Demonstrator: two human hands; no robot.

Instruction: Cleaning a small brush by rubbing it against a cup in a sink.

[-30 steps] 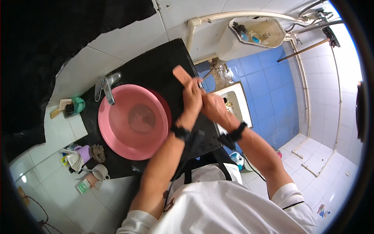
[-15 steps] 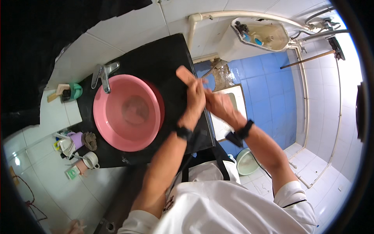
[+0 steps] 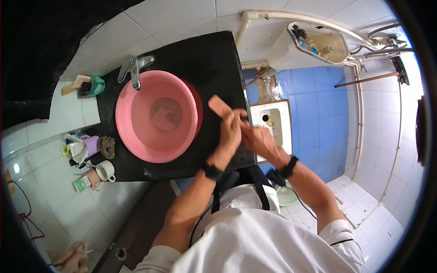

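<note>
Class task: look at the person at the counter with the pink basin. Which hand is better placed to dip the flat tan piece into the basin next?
Probably the left hand: it grips the flat tan piece and lies nearer the pink basin. The right hand sits farther off, touching the left.

Single head view, looking steeply down, close over black counter [image 3: 214, 59].

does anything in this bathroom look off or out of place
Yes: the toilet cistern on the wall has no lid, so its inner parts show. A pink basin sits where the sink would be, under the tap.
</note>
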